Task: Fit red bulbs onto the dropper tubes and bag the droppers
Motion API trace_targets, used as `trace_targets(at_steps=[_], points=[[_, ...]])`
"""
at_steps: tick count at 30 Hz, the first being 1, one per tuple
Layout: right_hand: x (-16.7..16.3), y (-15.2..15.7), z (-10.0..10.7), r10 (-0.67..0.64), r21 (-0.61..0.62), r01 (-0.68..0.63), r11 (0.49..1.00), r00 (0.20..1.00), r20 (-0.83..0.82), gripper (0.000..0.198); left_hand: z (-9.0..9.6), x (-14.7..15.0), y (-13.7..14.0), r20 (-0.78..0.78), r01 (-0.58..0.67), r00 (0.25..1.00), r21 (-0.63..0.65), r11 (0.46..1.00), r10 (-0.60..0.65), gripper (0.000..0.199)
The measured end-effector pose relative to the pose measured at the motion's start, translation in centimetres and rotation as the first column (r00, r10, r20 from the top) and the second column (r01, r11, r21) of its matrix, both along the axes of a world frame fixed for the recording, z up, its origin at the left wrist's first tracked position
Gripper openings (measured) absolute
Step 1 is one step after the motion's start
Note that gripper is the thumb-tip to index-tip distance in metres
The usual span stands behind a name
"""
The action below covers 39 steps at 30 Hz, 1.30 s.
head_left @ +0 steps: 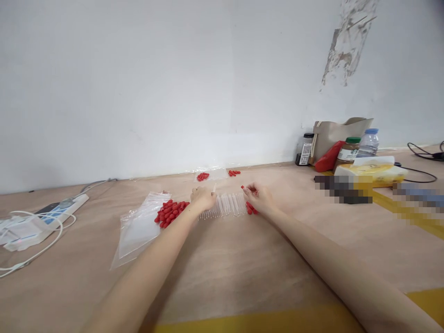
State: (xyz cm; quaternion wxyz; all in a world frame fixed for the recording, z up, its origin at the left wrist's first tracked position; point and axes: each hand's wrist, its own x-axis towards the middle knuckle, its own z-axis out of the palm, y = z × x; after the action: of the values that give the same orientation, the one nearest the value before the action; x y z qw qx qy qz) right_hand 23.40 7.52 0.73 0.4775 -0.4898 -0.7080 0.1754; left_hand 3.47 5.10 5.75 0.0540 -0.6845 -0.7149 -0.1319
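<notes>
My left hand (203, 200) is closed in a pinch on a thin clear stick (214, 188), its tip poking up past the fingers. Between thumb and fingertips, my right hand (258, 197) grips a small red piece (242, 187). A row of thin clear sticks (231, 205) lies side by side on the table between both hands. Left of my left wrist is a heap of red oval pieces (169, 212), resting partly on clear plastic bags (137, 231). A few red pieces (249, 208) lie under my right hand, partly hidden.
Small groups of red pieces (203, 176) lie near the wall on clear plastic. A white power strip (45, 226) with cables sits at left. At right stand a dark bottle (305, 150), a beige bag (340, 129), a green-lidded jar (348, 152), a water bottle (369, 143) and a tissue pack (369, 173).
</notes>
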Motion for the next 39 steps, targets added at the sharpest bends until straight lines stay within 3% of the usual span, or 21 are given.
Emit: trace_targets(at_steps=[3,6,8,11,16,26,39], points=[[-1.2,-0.5,0.2,0.157,0.054,-0.152,0.987,0.982,-0.107,0.023,0.1,-1.4,-3.1,-0.028,0.158,0.987,0.092,0.983,-0.156,0.021],[-2.2,-1.8,0.7,0.263,0.122,-0.254,0.960,0.963,-0.064,0.023,-1.0,-3.1,-6.0,-0.058,0.311,0.950,0.131,0.941,-0.306,0.014],[-2.5,-3.2,0.9,0.318,0.171,-0.320,0.932,0.947,0.036,0.020,-2.3,-4.0,-7.2,-0.076,0.450,0.893,0.195,0.872,-0.444,0.013],[-2.6,-5.2,0.5,0.408,0.160,-0.429,0.889,0.901,0.149,0.015,-4.2,-4.7,-7.8,-0.081,0.548,0.831,0.298,0.782,-0.551,0.017],[-2.5,-6.9,-0.6,0.429,0.149,-0.444,0.884,0.895,0.121,0.014,-5.6,-4.3,-7.9,-0.062,0.584,0.797,0.337,0.739,-0.601,0.023],[-2.7,-7.5,-1.1,0.470,0.147,-0.484,0.863,0.875,0.118,0.015,-5.6,-4.0,-8.2,-0.059,0.578,0.800,0.338,0.743,-0.597,0.022],[-2.8,-7.4,-1.6,0.509,0.167,-0.528,0.833,0.849,0.142,0.018,-5.4,-4.1,-8.2,-0.122,0.676,0.722,0.335,0.656,-0.681,0.025]])
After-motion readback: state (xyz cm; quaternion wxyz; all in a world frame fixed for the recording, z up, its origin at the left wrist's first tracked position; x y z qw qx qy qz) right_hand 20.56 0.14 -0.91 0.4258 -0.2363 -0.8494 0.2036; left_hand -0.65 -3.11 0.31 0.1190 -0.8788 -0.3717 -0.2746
